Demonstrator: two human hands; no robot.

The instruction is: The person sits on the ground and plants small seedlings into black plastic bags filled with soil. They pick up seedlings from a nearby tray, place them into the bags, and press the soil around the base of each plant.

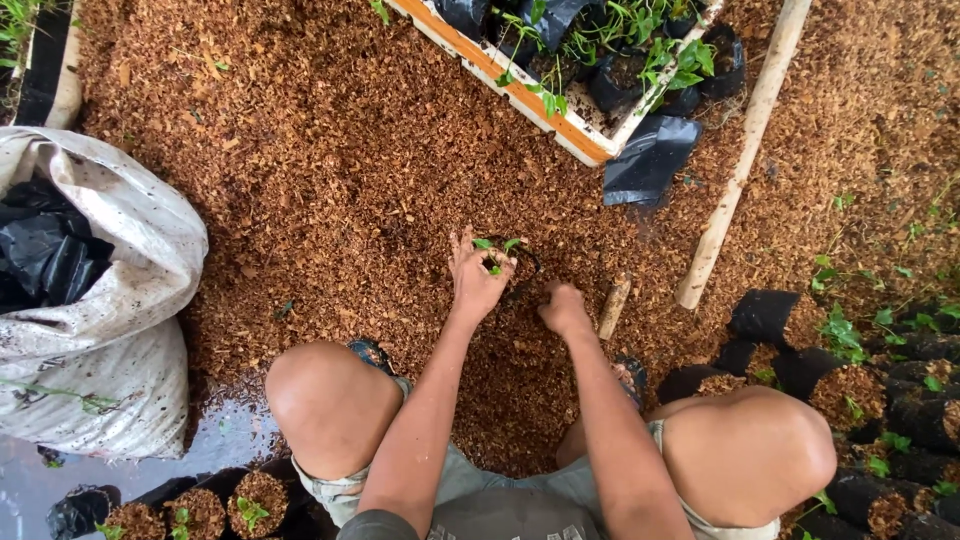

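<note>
A seedling (497,252) is steadied in its bag by the left hand (476,280); the right hand (563,310), seemingly fisted, is pressed into the husk mulch (330,170). Filling is judged next.

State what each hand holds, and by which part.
Left hand steadies a small green seedling near its stem base. Right hand is fisted in the brown husk; contents unclear.

A big white sack (110,300), soiled and slumped open at the left, holds crumpled black plastic bags (45,255). At the top stands a white box with an orange edge (520,92), packed with black seedling bags (610,85). An empty black bag (650,158) lies just beside it.
</note>
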